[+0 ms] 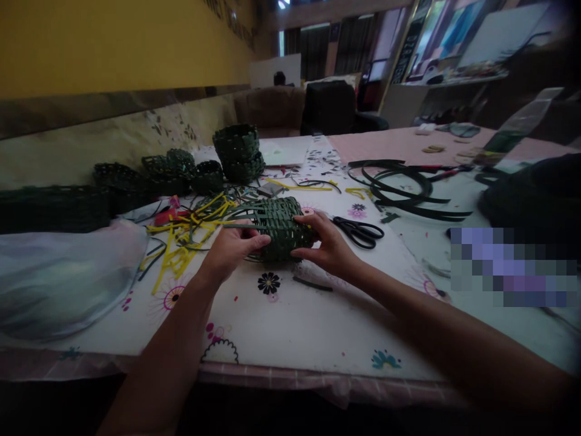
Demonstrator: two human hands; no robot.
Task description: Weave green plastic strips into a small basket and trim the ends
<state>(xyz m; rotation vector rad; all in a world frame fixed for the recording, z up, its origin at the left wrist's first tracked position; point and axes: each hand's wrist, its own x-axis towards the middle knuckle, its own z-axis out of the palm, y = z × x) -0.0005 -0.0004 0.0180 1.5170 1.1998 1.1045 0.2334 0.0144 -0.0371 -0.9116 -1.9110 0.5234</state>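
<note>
A dark green woven basket [284, 233] lies on its side over the flowered tablecloth, loose strip ends sticking out to its left. My left hand [238, 245] grips its left edge, with the thumb on the near side and fingers partly hidden behind the strips. At the basket's right end my right hand [324, 242] is curled round it, thumb below and fingers on top. Black-handled scissors [361, 231] lie just right of that hand. Yellow and green strip offcuts [186, 242] are heaped to the left of the basket.
Finished-looking woven baskets [236, 148] stand along the wall at the back left. A translucent plastic bag [68, 278] sits at the left. Coiled dark strips [399, 181] lie at the right, near a tilted plastic bottle [517, 130]. Another person's arm, partly pixelated, shows at the right edge.
</note>
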